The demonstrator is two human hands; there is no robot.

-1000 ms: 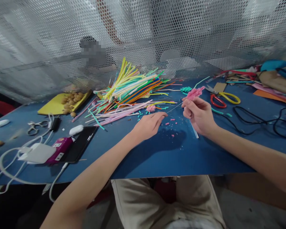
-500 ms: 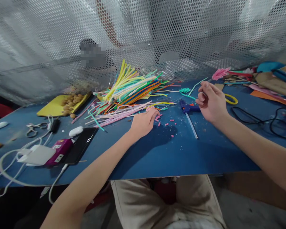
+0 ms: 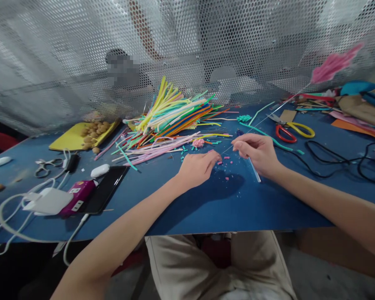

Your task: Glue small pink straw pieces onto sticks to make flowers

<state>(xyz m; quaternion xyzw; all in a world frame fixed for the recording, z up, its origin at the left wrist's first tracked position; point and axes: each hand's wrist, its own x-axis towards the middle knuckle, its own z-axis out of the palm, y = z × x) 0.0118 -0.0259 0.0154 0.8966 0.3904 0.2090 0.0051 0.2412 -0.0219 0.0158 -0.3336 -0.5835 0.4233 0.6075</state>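
Observation:
My right hand [image 3: 256,152] is closed in a pinch on a thin wire [image 3: 276,109]. The wire slants up to the right and carries a fuzzy pink piece [image 3: 334,66] at its far end, in the air. Its lower end runs toward my left hand [image 3: 200,166]. The fingertips of that hand are pinched together low over the table, by small pink cut bits [image 3: 227,158]; what they hold is hidden. A pink cluster [image 3: 198,143] lies just beyond it. Behind my right hand, a glue gun is mostly covered, its glue stick [image 3: 255,171] showing.
A heap of coloured pipe cleaners [image 3: 175,116] lies at the back. Red-and-yellow scissors [image 3: 289,128] and a black cable [image 3: 331,155] are on the right. On the left are a phone [image 3: 108,193], a purple power block [image 3: 79,196], small scissors [image 3: 46,166] and a yellow sheet [image 3: 65,137].
My right hand has come down and left to the glue gun, and the fuzzy pink piece has swung up and right. My left hand has shifted right and nearer, uncovering the pink cluster.

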